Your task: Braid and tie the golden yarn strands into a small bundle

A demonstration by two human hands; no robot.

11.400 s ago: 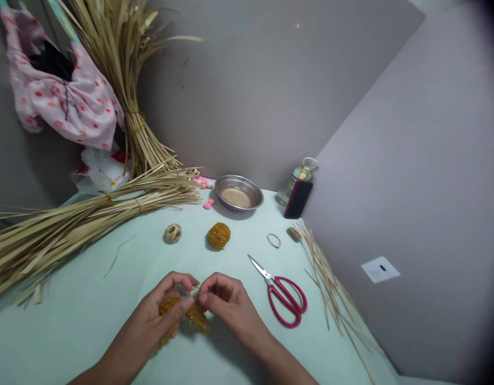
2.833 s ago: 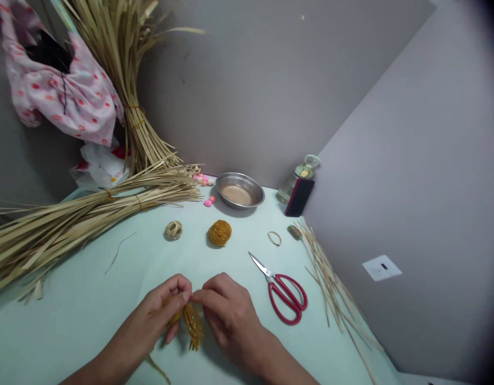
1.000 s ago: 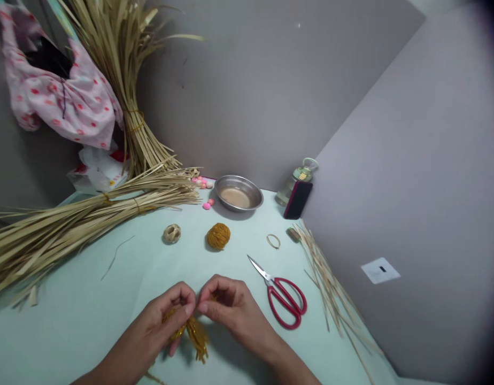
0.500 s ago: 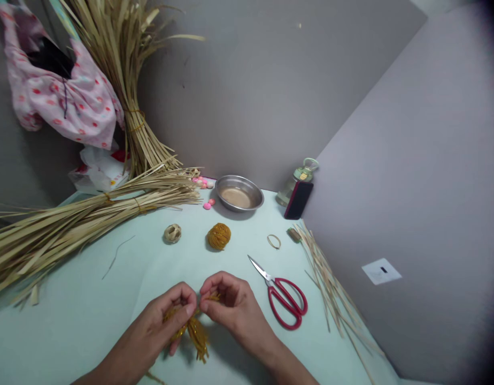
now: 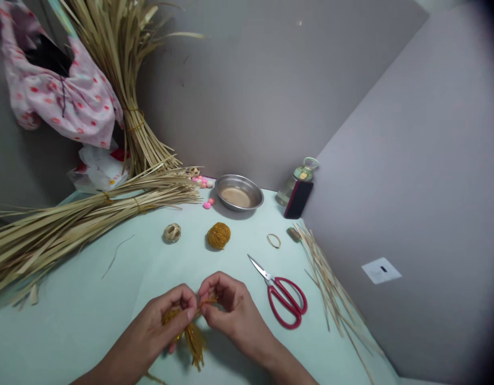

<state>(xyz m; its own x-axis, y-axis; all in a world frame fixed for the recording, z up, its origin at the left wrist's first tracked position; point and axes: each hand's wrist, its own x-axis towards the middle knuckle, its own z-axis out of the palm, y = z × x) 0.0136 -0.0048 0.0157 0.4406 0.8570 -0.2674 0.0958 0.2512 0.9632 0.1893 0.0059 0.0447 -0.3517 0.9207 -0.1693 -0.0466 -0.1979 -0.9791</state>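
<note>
Near the front of the table my left hand (image 5: 167, 318) is closed around a golden-brown yarn tassel (image 5: 195, 342), whose loose strands hang below the fingers. Thumb and forefinger of my right hand (image 5: 231, 307) pinch a short end of the same yarn, close beside the left fingertips. Part of the tassel is hidden inside the left palm. A ball of golden yarn (image 5: 218, 236) lies beyond my hands. To the right of my right hand rest red-handled scissors (image 5: 281, 297), blades pointing away and closed.
A small woven ball (image 5: 172, 232) and a thin ring (image 5: 273, 241) lie on the table. Behind are a metal bowl (image 5: 239, 193), a bottle (image 5: 289, 187) and a leaning phone (image 5: 299, 199). Straw bundles (image 5: 90, 219) fill the left; thin strips (image 5: 331, 283) lie along the right edge.
The tassel's hanging strands have swung slightly down and left. My hands have shifted only a little, still pinching the yarn; other things stay where they were.
</note>
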